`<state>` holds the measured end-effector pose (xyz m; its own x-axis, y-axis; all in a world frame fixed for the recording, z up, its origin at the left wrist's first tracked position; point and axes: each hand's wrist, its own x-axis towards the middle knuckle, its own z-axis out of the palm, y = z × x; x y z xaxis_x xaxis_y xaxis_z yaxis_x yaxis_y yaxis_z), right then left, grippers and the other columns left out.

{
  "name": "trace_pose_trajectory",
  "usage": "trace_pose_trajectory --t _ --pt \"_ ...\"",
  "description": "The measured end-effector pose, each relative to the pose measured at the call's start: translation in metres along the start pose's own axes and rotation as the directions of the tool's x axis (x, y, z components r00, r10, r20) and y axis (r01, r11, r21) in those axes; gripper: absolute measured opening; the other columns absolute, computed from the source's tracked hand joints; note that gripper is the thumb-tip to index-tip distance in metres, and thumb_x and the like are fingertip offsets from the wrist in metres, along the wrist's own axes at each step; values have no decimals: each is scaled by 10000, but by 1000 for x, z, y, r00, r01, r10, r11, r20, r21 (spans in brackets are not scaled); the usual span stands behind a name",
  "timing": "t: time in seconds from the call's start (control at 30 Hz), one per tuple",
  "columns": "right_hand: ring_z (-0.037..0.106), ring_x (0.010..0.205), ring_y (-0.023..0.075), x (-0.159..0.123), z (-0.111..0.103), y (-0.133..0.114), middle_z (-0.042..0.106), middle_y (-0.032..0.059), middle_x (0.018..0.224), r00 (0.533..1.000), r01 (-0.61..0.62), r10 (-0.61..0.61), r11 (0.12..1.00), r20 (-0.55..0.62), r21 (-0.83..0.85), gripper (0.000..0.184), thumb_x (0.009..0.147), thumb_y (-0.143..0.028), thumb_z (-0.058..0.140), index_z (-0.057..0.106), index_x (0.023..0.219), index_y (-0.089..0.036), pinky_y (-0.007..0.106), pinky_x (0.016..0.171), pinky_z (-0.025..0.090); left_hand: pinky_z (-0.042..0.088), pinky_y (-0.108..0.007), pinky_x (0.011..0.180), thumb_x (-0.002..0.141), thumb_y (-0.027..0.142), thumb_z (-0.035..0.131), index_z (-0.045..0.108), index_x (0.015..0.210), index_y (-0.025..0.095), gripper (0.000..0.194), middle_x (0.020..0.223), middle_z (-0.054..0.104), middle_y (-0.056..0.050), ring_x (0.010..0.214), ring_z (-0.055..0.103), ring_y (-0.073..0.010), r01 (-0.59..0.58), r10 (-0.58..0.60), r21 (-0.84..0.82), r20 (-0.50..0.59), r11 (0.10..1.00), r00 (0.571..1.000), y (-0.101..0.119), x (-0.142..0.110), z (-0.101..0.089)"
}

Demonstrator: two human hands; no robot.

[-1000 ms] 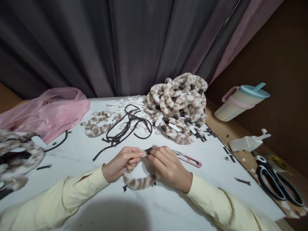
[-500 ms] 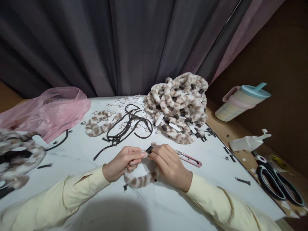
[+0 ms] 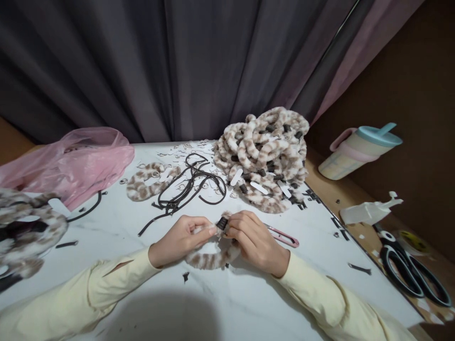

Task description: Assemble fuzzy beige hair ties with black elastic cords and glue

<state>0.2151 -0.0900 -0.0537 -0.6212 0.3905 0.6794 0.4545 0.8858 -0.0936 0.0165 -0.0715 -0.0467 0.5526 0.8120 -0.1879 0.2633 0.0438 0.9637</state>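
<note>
Between my hands is a brown-and-white plush ring [image 3: 210, 260] with a coil of black cord [image 3: 222, 223] wound round its top. My left hand [image 3: 185, 240] pinches the ring just left of the coil, thumb against fingers. On the other side, my right hand [image 3: 256, 241] is closed on the ring beside the coil, its fingertips partly hidden. A pink-handled thread snipper [image 3: 284, 237] lies behind my right hand. Loose black cord [image 3: 194, 182] is tangled on the table beyond my hands.
A heap of similar plush rings [image 3: 265, 151] stands at the back right, more plush rings [image 3: 53, 227] at the left by a pink plastic bag [image 3: 95, 161]. Right of the table lie scissors [image 3: 401, 270], a white bottle [image 3: 366, 213] and a lidded cup [image 3: 355, 154].
The ring has tilted, its lower part now slightly higher, and the black coil shows more fully. My right hand has moved slightly right, leaving a little more room between my hands.
</note>
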Motion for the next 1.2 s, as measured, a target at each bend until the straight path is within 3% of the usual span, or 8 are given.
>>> trace_pose_trajectory --t 0.2,0.37,0.5,0.7,0.9,1.03,1.1,1.2 --pt "527 1020 257 -2 2 0 590 164 863 999 -40 40 998 -1 39 174 883 -13 348 509 878 -79 399 791 453 251 -191 463 875 311 441 583 685 119 306 579 446 30 499 307 -66 -193 219 379 -24 905 976 -1 -2 2" --pt "539 982 220 -4 3 -2 590 150 948 988 -157 155 983 22 96 158 896 -33 350 479 891 -125 346 752 425 301 -176 475 887 197 428 598 755 113 231 571 503 23 463 383 -57 -395 477 558 -2 730 879 -8 -6 6" --pt "530 905 190 -3 1 -3 598 131 989 982 -183 179 979 53 90 159 901 -46 341 463 893 -148 320 722 396 330 -179 472 886 149 425 581 795 123 182 598 542 11 467 444 -66 -488 590 615 46 619 806 -11 -8 8" --pt "462 935 204 -3 4 -3 630 73 1015 966 -246 236 965 108 93 163 871 -25 384 451 881 -173 315 719 351 369 -208 470 895 138 394 555 862 142 164 598 563 16 453 491 -87 -542 687 707 109 455 719 -16 -8 8" --pt "457 817 190 0 1 -3 606 72 908 902 -419 384 888 196 189 144 887 -104 429 462 1004 -181 310 699 377 381 -220 451 895 106 367 542 888 124 177 598 572 10 456 526 -99 -553 686 753 192 356 702 -17 -9 9" --pt "523 836 185 2 0 0 610 69 947 866 -489 402 806 297 335 307 887 -134 451 335 1165 -192 332 754 400 392 -228 450 890 99 367 568 919 107 203 631 613 -33 508 566 -130 -560 705 794 256 238 662 -18 -10 10" --pt "554 829 178 1 1 1 609 61 917 861 -504 405 758 308 414 262 883 -131 440 315 1103 -198 331 753 415 398 -230 465 891 113 366 584 972 104 233 683 638 -61 547 576 -144 -558 667 792 278 248 691 -19 -11 10" --pt "574 771 172 0 3 2 601 53 867 861 -509 428 729 274 458 191 864 -122 431 306 978 -211 330 715 433 412 -221 521 907 181 353 614 890 131 267 680 616 -51 565 556 -134 -459 496 709 176 535 850 -12 -11 10"
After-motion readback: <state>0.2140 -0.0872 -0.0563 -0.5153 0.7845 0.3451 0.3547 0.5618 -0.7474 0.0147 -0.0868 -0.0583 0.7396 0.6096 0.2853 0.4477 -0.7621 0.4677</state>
